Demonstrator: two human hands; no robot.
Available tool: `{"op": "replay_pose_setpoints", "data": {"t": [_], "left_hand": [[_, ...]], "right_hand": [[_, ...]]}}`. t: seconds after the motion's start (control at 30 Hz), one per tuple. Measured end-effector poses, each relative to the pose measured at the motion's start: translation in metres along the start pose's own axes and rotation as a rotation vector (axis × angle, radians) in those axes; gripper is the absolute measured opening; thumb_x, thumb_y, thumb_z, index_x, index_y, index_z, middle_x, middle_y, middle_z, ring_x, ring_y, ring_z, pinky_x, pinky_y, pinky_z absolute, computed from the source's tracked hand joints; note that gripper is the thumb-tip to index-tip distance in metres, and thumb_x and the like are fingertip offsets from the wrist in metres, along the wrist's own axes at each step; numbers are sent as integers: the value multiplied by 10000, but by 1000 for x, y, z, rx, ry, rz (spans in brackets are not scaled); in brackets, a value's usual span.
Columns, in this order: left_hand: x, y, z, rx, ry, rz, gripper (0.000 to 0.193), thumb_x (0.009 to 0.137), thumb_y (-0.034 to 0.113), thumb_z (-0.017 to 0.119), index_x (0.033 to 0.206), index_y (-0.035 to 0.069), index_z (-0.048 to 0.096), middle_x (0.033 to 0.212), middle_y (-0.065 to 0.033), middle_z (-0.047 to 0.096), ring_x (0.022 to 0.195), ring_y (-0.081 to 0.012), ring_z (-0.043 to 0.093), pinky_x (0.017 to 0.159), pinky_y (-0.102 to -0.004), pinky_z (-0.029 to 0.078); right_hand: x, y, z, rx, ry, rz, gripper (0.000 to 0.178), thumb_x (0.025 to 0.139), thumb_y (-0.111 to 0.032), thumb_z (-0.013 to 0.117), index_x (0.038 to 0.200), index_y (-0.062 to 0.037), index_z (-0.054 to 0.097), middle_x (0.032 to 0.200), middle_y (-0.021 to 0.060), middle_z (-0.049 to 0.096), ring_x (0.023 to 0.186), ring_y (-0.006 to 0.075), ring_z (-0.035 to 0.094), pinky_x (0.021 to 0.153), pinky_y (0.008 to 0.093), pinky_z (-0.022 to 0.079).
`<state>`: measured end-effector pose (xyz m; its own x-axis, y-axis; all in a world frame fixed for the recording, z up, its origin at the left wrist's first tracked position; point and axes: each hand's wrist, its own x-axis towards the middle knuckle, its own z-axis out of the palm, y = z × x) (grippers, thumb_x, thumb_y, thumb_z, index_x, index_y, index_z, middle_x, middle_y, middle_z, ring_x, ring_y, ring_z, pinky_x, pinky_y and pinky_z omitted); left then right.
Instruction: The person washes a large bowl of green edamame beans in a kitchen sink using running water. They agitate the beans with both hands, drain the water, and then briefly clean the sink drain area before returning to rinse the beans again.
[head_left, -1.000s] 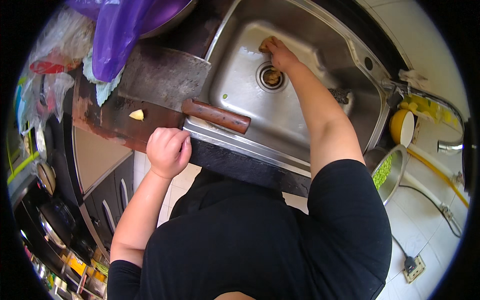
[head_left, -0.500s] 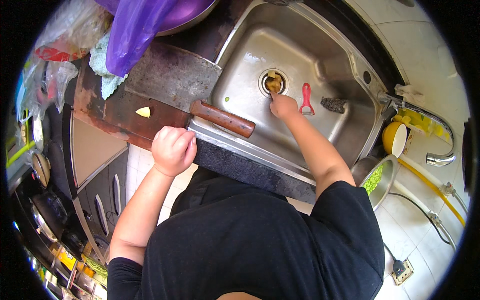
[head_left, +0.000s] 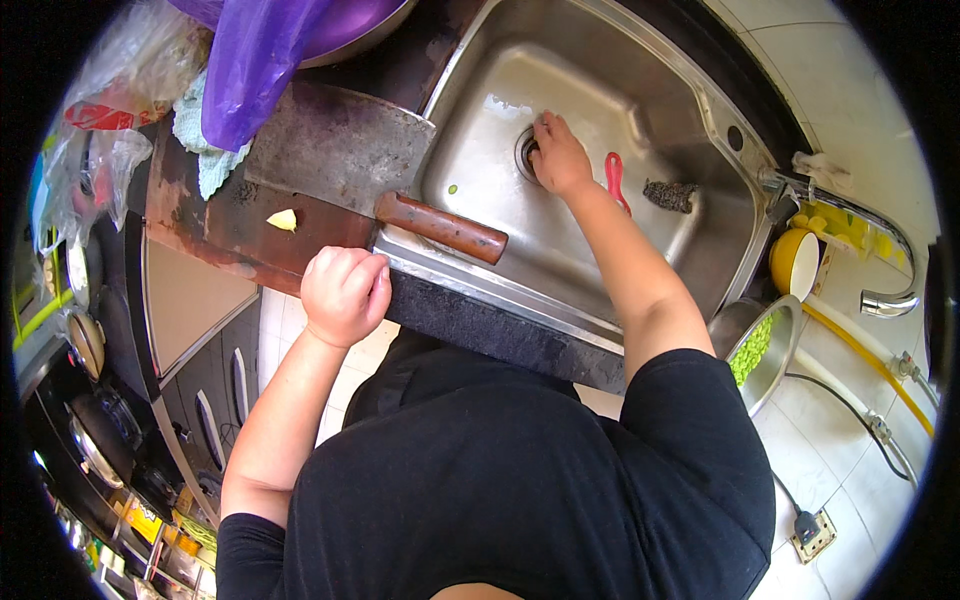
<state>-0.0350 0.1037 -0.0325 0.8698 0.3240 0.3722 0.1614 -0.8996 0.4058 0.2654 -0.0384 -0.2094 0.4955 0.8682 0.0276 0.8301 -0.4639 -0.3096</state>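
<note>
My right hand [head_left: 560,158] reaches into the steel sink [head_left: 600,90], over the right side of the drain [head_left: 524,152]. Its fingers are stretched out and slightly bent; they hide most of the drain, where a bit of brown scrap shows. My left hand [head_left: 345,297] is closed in a fist on the front edge of the counter, beside the sink. A cleaver lies near it, its wooden handle [head_left: 445,228] over the sink rim and its dark blade [head_left: 335,150] on the counter. A red peeler [head_left: 614,178] lies in the sink, partly behind my right wrist.
A dark scrubber [head_left: 670,195] sits in the sink under the curved faucet [head_left: 888,302]. Beyond the sink's right side are a yellow bowl [head_left: 783,262] and a metal bowl of green pieces [head_left: 752,350]. A pale yellow piece [head_left: 283,220] and purple bag [head_left: 255,80] are at left.
My right hand has shifted slightly up and over the drain, with its fingers spread out instead of one pointing in. The brown scraps are now mostly out of sight. My left hand stays put.
</note>
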Motion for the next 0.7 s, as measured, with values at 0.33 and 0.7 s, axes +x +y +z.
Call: {"op": "replay_pose_setpoints", "data": {"t": [0.33, 0.7], "left_hand": [[-3, -2, 1, -15, 4, -4, 174, 604, 47, 627, 766, 86, 577, 708, -36, 545, 642, -218, 510, 579, -321, 424], [-2, -1, 1, 4, 12, 8, 152, 610, 46, 626, 750, 87, 583, 696, -35, 541, 635, -216, 510, 574, -316, 423]], "right_hand": [[-36, -28, -35, -63, -565, 259, 368, 793, -157, 452, 1144, -61, 506, 1081, 168, 555, 996, 319, 534, 788, 405, 451], [-4, -1, 20, 134, -578, 321, 348, 689, -237, 502, 947, -21, 594, 897, 193, 611, 874, 319, 581, 747, 385, 459]]}}
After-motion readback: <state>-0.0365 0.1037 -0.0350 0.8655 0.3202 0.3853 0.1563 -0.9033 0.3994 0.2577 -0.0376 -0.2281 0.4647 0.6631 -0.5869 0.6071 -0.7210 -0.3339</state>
